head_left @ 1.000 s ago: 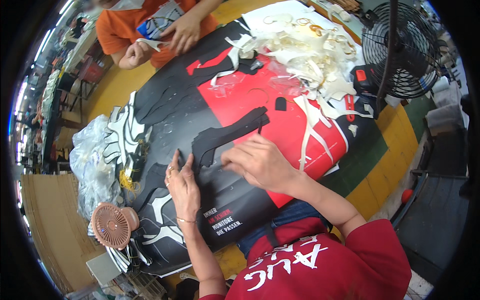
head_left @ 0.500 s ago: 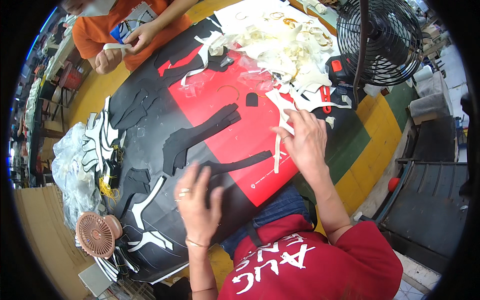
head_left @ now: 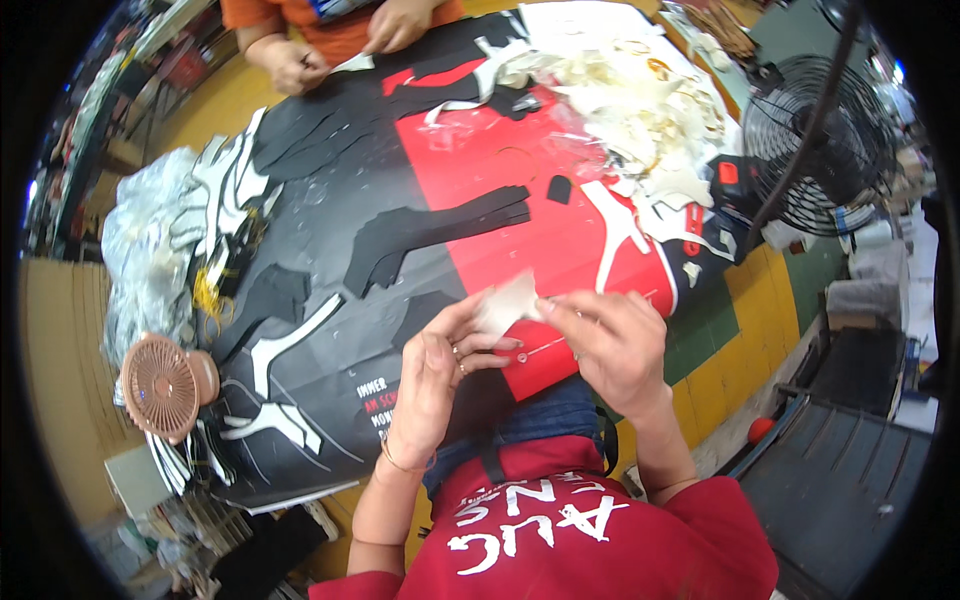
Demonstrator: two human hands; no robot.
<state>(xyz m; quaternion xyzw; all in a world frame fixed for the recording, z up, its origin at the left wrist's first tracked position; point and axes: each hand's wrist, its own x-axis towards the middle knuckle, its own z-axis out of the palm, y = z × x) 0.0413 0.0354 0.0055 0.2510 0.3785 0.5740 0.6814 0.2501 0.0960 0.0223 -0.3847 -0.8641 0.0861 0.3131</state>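
Left hand [head_left: 432,368]: my fingers half curled, slightly parted, gripping the left side of the white piece [head_left: 508,306].
Right hand [head_left: 618,345]: my thumb and forefinger pinched together on its right edge.
White piece: held between my two hands.
Black pieces [head_left: 428,236]: lying beyond my left fingers.
White forked strip [head_left: 618,235]: beyond my right fingertips.

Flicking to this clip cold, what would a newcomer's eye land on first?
Probably the bright red panel across the right half of the table covering, with a tangled heap of cream scraps at its far right. Nearer, the left hand and right hand hold a blurred pale piece above the near edge. A pink fan stands out at the left.
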